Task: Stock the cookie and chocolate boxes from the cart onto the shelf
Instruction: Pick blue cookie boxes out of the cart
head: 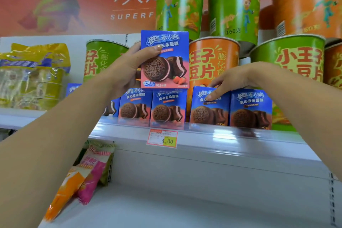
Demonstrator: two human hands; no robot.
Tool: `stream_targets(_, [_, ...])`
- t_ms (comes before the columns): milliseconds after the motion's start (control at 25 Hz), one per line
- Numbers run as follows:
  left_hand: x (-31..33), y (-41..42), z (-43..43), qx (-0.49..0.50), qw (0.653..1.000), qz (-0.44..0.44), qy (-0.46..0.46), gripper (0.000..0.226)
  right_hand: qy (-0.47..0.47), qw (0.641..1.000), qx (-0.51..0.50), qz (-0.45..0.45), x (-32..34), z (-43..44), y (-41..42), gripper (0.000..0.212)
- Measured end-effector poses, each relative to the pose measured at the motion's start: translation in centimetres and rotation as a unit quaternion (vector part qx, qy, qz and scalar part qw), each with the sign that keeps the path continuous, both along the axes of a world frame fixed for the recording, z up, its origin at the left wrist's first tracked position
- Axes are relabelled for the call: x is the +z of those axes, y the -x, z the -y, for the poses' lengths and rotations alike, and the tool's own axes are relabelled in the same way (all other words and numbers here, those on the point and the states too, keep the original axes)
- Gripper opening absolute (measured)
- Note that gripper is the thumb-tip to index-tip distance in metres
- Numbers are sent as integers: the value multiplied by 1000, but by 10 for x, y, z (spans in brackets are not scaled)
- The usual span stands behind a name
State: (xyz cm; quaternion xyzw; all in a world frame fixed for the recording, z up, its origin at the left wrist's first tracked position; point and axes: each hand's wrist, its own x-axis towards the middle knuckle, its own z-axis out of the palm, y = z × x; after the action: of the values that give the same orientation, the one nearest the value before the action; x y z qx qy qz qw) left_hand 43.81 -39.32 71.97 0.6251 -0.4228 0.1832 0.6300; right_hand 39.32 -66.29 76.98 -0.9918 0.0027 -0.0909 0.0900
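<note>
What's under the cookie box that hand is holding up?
Below the held box, gripped by the left hand, two pink-fronted boxes stand on the shelf. Whether it touches them is unclear; its base covers their tops.

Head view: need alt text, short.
The left hand holds a blue-and-pink cardboard Oreo box upright over matching boxes on the white metal shelf. The right hand grips the top of a shelved blue-and-brown Oreo box beside them; green and orange snack tubs stand behind.
</note>
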Motion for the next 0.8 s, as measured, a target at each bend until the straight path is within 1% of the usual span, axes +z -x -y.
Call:
stream_targets(120, [0,1,15,-17,1000,4,-4,63,14,1000,-19,11,-1,23,11,58])
stream_targets(280, [5,7,43,-30,999,-1,-16,63,-2,999,-37,11,-4,57,30,53])
stream_targets(360, [8,11,59,-33,999,2,-24,58,1,998,-58,-4,-6,69,43,51])
stream_targets(400, [8,13,67,-32,999,3,-26,56,6,998,-66,-2,-6,73,50,49])
stream_targets(440, [9,14,74,-27,999,4,-29,54,2,998,-59,27,-6,75,57,51])
stream_targets(480, [9,17,81,-22,999,8,-36,53,-33,995,-28,92,-3,77,61,54])
stream_targets(520, [10,19,87,-17,999,14,-46,52,-114,979,33,169,1,76,64,58])
stream_targets(560, [10,20,93,-9,998,24,-54,52,-206,948,110,215,5,70,67,60])
stream_targets(600, [10,20,97,1,997,36,-61,52,-267,922,180,213,9,60,68,61])
stream_targets(640, [11,20,101,10,996,51,-69,52,-280,914,220,192,11,48,66,62])
stream_targets(720, [12,19,102,38,992,76,-95,54,-243,924,238,176,10,27,57,58])
stream_targets(800, [13,18,94,89,983,102,-126,59,-240,922,212,217,10,14,49,54])
